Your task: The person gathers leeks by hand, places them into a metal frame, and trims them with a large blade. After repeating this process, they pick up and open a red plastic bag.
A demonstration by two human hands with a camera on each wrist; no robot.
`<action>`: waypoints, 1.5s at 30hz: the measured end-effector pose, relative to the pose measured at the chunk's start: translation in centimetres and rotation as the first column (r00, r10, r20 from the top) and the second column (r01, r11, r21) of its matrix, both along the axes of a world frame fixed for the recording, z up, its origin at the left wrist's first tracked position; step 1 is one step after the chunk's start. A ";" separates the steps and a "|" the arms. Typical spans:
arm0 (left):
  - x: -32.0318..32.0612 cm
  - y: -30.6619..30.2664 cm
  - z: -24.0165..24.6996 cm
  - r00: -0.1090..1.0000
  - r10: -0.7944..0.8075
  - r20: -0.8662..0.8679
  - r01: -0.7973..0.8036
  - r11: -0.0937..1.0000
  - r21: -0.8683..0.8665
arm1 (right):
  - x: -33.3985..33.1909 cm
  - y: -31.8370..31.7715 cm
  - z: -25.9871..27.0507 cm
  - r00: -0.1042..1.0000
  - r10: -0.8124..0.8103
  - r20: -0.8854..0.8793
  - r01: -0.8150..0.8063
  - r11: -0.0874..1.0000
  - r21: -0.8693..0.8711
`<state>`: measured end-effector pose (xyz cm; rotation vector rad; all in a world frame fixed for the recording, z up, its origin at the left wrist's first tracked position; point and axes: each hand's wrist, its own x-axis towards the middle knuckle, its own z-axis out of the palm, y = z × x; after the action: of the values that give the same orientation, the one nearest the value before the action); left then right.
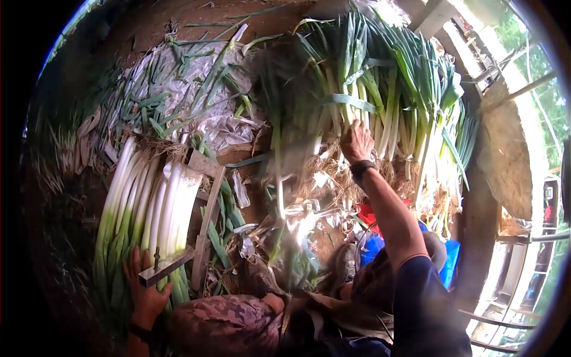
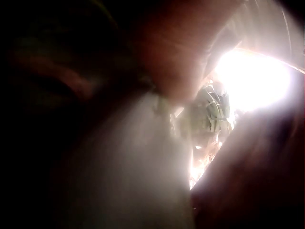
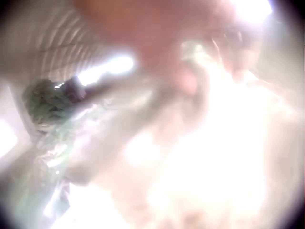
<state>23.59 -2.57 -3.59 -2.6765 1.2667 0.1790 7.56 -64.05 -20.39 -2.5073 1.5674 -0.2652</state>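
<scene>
In the head view my right hand point(image 1: 357, 143) grips the white part of a green onion in the pile of green onions point(image 1: 389, 113) at the right, just above the roots. Blur and glare cover the right hand point(image 3: 167, 52) in its wrist view. My left hand point(image 1: 144, 291) rests on the leafy end of a bundle of green onions point(image 1: 140, 202), fingers stretched along the leaves and thumb spread aside. This bundle lies in a frame point(image 1: 208, 220), whose short bar point(image 1: 166, 268) crosses it beside the left hand. Dark and blurred, the left wrist view shows fingers over a pale surface.
A pale plastic sheet point(image 1: 208, 101) with loose leaves lies at the far left. Peelings and scraps point(image 1: 309, 214) litter the ground between bundle and pile. Blue plastic point(image 1: 450, 262) lies beside my right arm. A wooden post and rails point(image 1: 505, 149) stand along the right side.
</scene>
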 end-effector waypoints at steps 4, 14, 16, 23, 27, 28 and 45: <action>-0.3 -0.5 0.5 0.999 0.032 -0.010 -0.032 0.999 0.026 | -1.3 -0.8 1.7 0.989 0.070 -0.134 -0.057 0.994 0.098; -0.8 -0.7 0.7 0.999 0.037 0.020 -0.036 0.999 -0.037 | -3.7 -4.8 6.9 0.743 -0.166 0.649 -0.427 0.629 0.650; -1.0 -1.1 1.1 0.998 0.052 0.018 -0.051 0.997 -0.051 | -3.2 -3.0 10.2 0.808 -0.097 0.581 -0.307 0.772 0.556; -1.1 -1.0 1.4 0.996 0.094 0.003 -0.094 0.995 -0.009 | -3.5 4.3 15.0 0.846 0.405 0.347 -0.376 0.914 -0.150; -1.2 -0.7 1.4 0.996 0.091 0.016 -0.091 0.996 -0.018 | -4.9 5.9 14.9 0.825 0.552 0.121 -0.465 0.785 -0.409; -1.1 -0.3 0.8 0.996 0.091 0.016 -0.091 0.996 -0.019 | -5.5 5.8 14.5 0.860 0.507 0.053 -0.438 0.789 -0.432; -0.9 0.0 -0.5 0.995 0.098 -0.004 -0.098 0.992 -0.078 | -0.1 -3.8 23.6 0.864 0.313 0.395 -0.219 0.939 -0.266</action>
<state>22.70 -2.57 -4.12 -2.8075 1.1656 0.1451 7.50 -67.84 3.22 -2.5385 1.0493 -0.9221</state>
